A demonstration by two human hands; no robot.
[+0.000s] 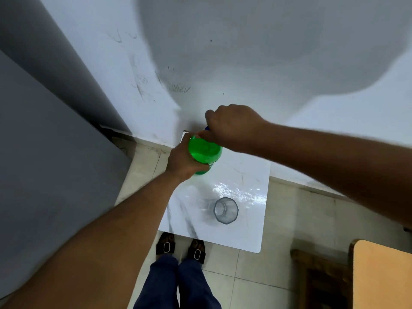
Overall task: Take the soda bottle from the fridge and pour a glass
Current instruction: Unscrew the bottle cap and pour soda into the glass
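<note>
Left hand (182, 162) wraps the green soda bottle (205, 150) – right hand (231, 127) clamps its blue cap (207, 128) (mostly hidden); 1 empty glass (225, 210) stands nearby on the tabletop (249, 233).

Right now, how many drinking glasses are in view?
1. A clear empty glass stands on the white marble-look tabletop, nearer the person than the green soda bottle that both hands hold. Nothing visible suggests a hidden second one.

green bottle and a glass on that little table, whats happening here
A person stands at a small white table. The left hand grips the green soda bottle by its body, while the right hand is closed over its cap. The clear glass stands empty on the table, nearer the person. Nothing poured yet.
</note>
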